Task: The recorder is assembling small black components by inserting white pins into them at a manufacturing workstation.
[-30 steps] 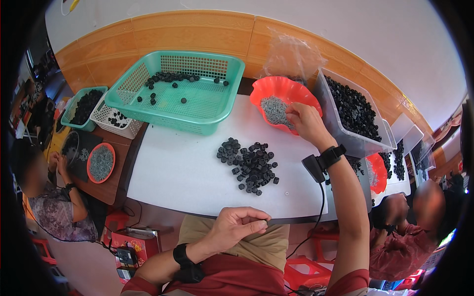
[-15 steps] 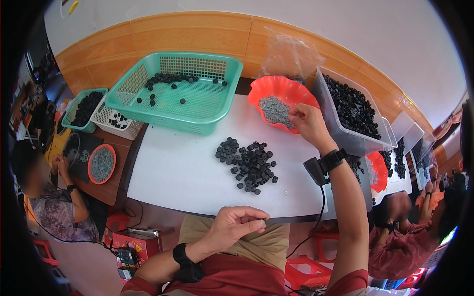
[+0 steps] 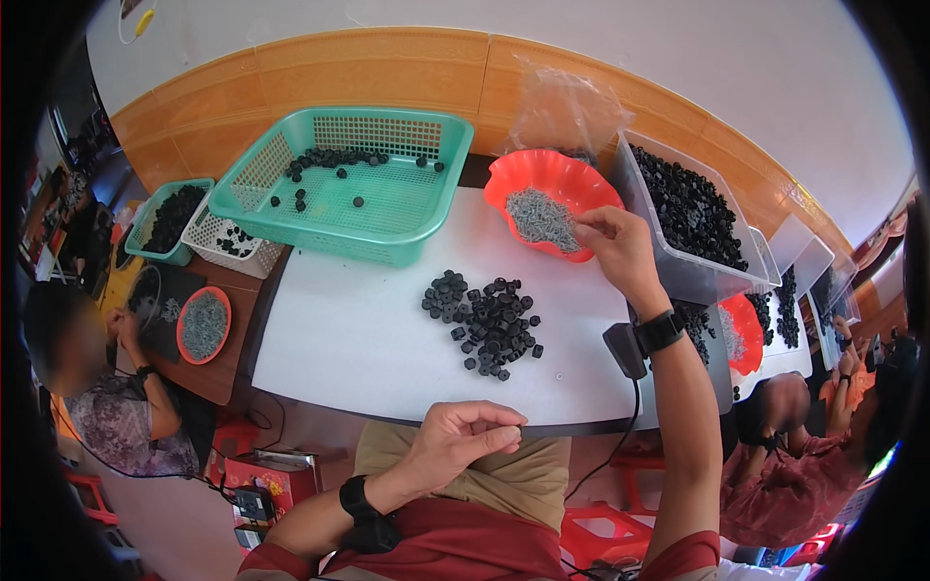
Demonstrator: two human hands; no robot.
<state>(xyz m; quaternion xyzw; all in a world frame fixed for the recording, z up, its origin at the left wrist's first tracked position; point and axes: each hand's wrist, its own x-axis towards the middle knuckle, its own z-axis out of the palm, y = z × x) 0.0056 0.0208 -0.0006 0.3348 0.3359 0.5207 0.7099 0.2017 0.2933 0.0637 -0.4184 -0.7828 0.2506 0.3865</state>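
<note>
My right hand (image 3: 618,247) is at the right rim of a wavy red bowl (image 3: 509,174), thumb and fingertips pinched together. Small grey metal screws (image 3: 541,219) are heaped in the bowl, close to those fingertips. Whether a screw is between them is too small to see. In front of the table's near edge, my left hand (image 3: 467,438) is closed in a pinch; a tiny dark bit shows at its fingertips, its kind unclear. Small black round plastic parts (image 3: 499,324) lie in a pile on the white tabletop, between both hands.
A green basket (image 3: 387,242) holding several black parts stands at the back left. Right of the bowl is a clear bin (image 3: 693,276) full of black parts. A cable (image 3: 620,436) hangs from my right wrist. Other people sit at both sides, beside more bowls.
My right hand has shifted slightly right and toward me, at the bowl's rim. The left hand keeps its pinch nearly in place.
</note>
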